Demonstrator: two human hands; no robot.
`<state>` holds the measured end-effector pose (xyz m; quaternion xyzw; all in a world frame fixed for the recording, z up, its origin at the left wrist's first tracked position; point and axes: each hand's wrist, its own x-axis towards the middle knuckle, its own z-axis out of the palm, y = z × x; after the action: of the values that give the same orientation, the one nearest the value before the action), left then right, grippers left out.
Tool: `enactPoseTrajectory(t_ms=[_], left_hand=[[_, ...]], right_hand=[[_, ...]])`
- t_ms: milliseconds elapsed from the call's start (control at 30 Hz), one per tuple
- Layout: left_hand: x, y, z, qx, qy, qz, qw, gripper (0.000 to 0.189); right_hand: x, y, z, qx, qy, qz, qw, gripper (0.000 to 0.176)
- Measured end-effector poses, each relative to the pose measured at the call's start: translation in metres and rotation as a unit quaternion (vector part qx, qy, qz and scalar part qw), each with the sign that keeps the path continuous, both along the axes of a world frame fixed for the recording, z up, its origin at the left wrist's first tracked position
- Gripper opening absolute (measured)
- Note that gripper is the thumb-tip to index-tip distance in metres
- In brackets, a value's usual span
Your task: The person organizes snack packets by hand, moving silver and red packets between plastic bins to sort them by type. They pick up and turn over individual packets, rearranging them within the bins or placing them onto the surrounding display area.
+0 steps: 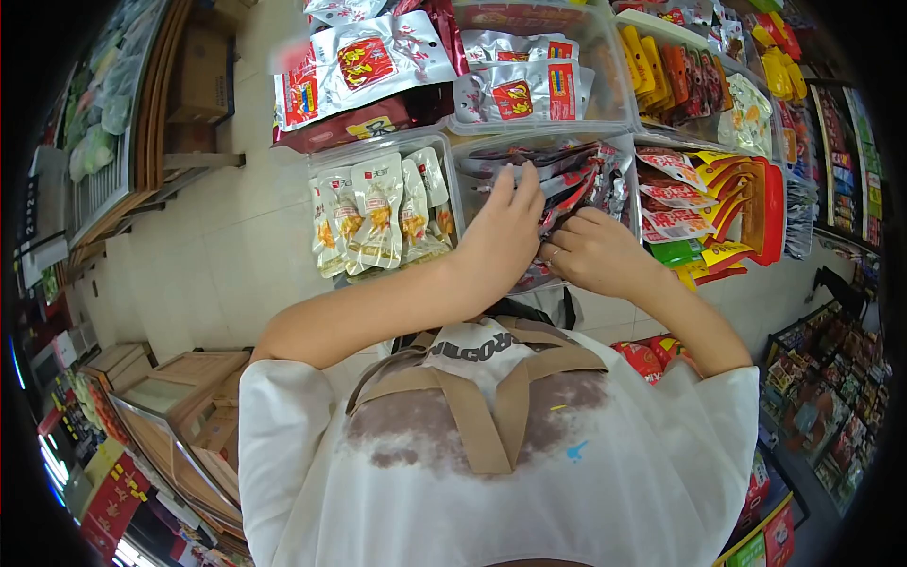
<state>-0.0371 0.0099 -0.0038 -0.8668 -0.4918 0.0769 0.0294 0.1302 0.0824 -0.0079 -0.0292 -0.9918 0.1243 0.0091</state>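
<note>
Dark foil snack packets [570,192] with red markings stand crowded in a clear plastic bin [621,142] in front of me. My left hand [507,219] reaches in from the left, its fingers bent over the packets; its thumb is hidden. To the right, my right hand [593,251] is closed with curled fingers at the near edge of the same packets, a ring on one finger. The two hands are close together but apart. What lies under the fingertips is partly hidden.
White-and-gold snack packets [378,210] fill the bin on the left. Silver-and-red pouches [378,61] stand behind, and red and yellow packets [675,194] sit on the right. A produce shelf [118,161] lines the far left, with wooden cabinets [189,387] below it.
</note>
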Motion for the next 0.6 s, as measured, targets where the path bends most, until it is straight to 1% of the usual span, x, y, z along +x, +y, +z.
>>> enactPoseTrajectory(t_ms=[33,67,100,133,167,233,267,333,367,433,500,567,600], left_hand=[[0.002,0.000,0.000,0.011,0.047,-0.015,0.999,0.026],[0.005,-0.001,-0.003,0.011,0.047,-0.015,0.999,0.026],[0.010,-0.005,-0.009,0.051,0.106,-0.010,0.993,0.027],[0.012,-0.007,-0.013,0.092,0.165,-0.005,0.982,0.028],[0.013,-0.008,-0.016,0.090,0.165,-0.003,0.982,0.028],[0.010,-0.008,-0.019,0.071,0.095,0.021,0.993,0.029],[0.006,-0.008,-0.018,0.071,0.096,0.020,0.993,0.029],[-0.007,-0.006,-0.014,-0.005,-0.068,0.017,0.997,0.029],[-0.010,-0.007,-0.014,-0.003,-0.067,0.017,0.998,0.029],[-0.013,-0.010,-0.017,0.034,-0.144,0.023,0.989,0.028],[-0.010,-0.013,-0.023,0.045,-0.144,0.016,0.988,0.028],[-0.007,-0.012,-0.022,0.056,-0.145,0.009,0.988,0.028],[-0.004,-0.010,-0.020,0.055,-0.118,0.004,0.992,0.029]], right_hand=[[0.001,-0.002,0.001,-0.008,-0.012,-0.023,1.000,0.010],[0.001,-0.004,0.002,-0.017,-0.024,-0.045,0.999,0.012],[0.003,-0.003,0.004,-0.018,-0.023,-0.045,0.999,0.012],[0.006,-0.001,0.008,-0.099,-0.039,-0.060,0.993,0.015],[0.008,0.001,0.011,-0.181,-0.055,-0.072,0.979,0.019],[0.005,0.002,0.017,-0.194,-0.064,-0.060,0.977,0.021],[0.005,0.002,0.019,-0.207,-0.074,-0.050,0.974,0.023],[0.004,0.003,0.020,-0.217,-0.077,-0.053,0.972,0.021],[0.004,0.004,0.019,-0.227,-0.081,-0.056,0.969,0.020],[0.005,0.002,0.014,-0.233,-0.077,-0.063,0.967,0.018],[0.004,0.003,0.012,-0.239,-0.073,-0.070,0.966,0.016],[0.001,0.002,0.012,-0.242,-0.086,-0.098,0.961,0.012],[0.001,0.002,0.012,-0.241,-0.087,-0.099,0.962,0.012]])
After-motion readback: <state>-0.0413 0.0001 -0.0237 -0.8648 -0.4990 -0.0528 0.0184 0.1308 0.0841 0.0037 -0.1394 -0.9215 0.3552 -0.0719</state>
